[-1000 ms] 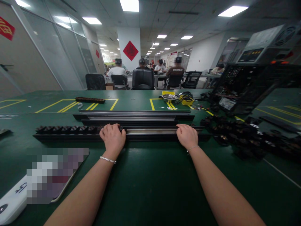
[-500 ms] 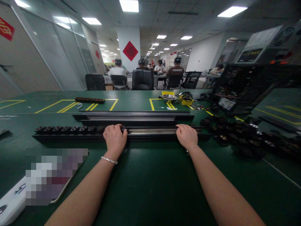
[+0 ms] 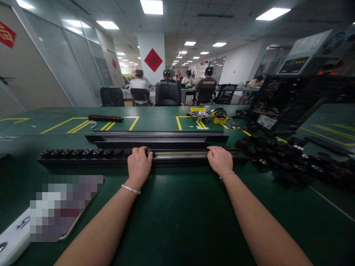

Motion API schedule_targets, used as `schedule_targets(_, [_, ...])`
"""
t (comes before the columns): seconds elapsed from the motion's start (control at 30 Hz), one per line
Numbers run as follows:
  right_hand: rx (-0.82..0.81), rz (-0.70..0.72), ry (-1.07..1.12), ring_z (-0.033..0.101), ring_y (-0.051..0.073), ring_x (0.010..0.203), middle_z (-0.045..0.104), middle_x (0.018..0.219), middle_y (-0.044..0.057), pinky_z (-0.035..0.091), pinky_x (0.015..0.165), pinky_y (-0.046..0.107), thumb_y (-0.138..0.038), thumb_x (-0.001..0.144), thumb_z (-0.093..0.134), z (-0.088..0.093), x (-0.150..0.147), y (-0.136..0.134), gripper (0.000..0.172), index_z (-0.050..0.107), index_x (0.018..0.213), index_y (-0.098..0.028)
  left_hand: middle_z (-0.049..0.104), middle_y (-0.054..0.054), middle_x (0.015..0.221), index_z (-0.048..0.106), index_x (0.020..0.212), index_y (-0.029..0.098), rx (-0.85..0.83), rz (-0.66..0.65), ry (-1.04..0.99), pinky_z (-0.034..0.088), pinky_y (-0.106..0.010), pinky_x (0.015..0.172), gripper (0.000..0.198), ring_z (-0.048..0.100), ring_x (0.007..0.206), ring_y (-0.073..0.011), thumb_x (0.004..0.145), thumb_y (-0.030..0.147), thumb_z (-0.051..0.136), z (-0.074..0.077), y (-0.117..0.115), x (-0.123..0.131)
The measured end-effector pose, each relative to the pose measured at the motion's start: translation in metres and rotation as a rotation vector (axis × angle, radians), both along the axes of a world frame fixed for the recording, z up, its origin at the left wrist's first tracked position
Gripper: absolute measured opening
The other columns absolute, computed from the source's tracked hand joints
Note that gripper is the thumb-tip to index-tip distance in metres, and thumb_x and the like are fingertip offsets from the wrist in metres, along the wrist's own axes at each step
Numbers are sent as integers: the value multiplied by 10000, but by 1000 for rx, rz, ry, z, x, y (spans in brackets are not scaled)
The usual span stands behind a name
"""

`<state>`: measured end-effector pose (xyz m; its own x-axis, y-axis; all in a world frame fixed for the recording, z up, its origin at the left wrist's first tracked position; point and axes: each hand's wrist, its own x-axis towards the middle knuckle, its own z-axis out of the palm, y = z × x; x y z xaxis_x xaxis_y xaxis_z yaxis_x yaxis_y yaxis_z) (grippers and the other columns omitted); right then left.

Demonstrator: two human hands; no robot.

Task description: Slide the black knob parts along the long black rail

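A long black rail with a silver channel point(image 3: 180, 154) lies across the green table point(image 3: 177, 214) in front of me. A row of several black socket modules point(image 3: 83, 152) fills its left part. My left hand point(image 3: 139, 164) is closed over the rail at the right end of that row, fingers curled on the last module. My right hand point(image 3: 220, 159) is curled over the rail further right, near its bare end. Two more rails point(image 3: 155, 137) lie just behind.
A heap of loose black modules point(image 3: 291, 162) lies at the right, below an open black machine frame point(image 3: 291, 99). A metal bowl point(image 3: 199, 114) and a yellow box point(image 3: 220, 119) sit further back. A flat device point(image 3: 63, 207) lies at the near left. People sit at a far table.
My left hand has slid to the right along the rail, and the row of modules now reaches further right. My right hand has stayed where it was.
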<state>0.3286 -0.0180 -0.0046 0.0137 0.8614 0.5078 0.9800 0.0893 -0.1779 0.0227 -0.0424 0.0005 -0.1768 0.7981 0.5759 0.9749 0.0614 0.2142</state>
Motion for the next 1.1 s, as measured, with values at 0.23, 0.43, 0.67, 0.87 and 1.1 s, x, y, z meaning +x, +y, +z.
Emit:
schedule_targets(0.23, [-3, 1, 5, 560, 201, 1059, 665, 1107, 52, 397, 911, 359, -222, 834, 369, 1, 0, 0, 372, 675, 1042, -200, 586, -122, 1001, 583, 1075, 161, 3, -10, 3, 425, -363, 787, 343, 577, 917, -259, 852, 387, 454, 0, 0, 2])
schedule_targets(0.43, [-20, -9, -1, 555, 202, 1070, 662, 1116, 49, 396, 909, 359, -221, 837, 369, 1, 0, 0, 369, 674, 1045, -203, 607, -127, 1028, 573, 1073, 144, 63, -19, -4, 375, -397, 891, 355, 549, 1007, -261, 845, 387, 451, -3, -1, 3])
schedule_targets(0.67, [-17, -11, -18, 559, 197, 1070, 665, 1113, 44, 398, 905, 342, -220, 833, 380, 1, 0, 1, 363, 674, 1045, -201, 620, -125, 1042, 569, 1066, 151, 79, -32, -8, 353, -411, 920, 348, 546, 1029, -267, 827, 385, 469, -4, -1, 6])
schedule_targets(0.87, [-7, -4, -13, 561, 202, 1067, 668, 1106, 47, 399, 897, 344, -223, 837, 372, 1, 0, 0, 366, 671, 1047, -202, 636, -119, 1014, 565, 1057, 154, 87, -57, -21, 363, -411, 922, 335, 565, 1005, -261, 822, 377, 482, -5, -1, 8])
schedule_targets(1.1, [-17, -9, -8, 561, 204, 1071, 668, 1106, 46, 401, 905, 353, -223, 840, 375, 2, 0, 0, 363, 675, 1042, -203, 653, -114, 1002, 548, 1059, 145, 75, -117, -59, 381, -406, 942, 316, 591, 996, -247, 821, 343, 486, -6, 0, 8])
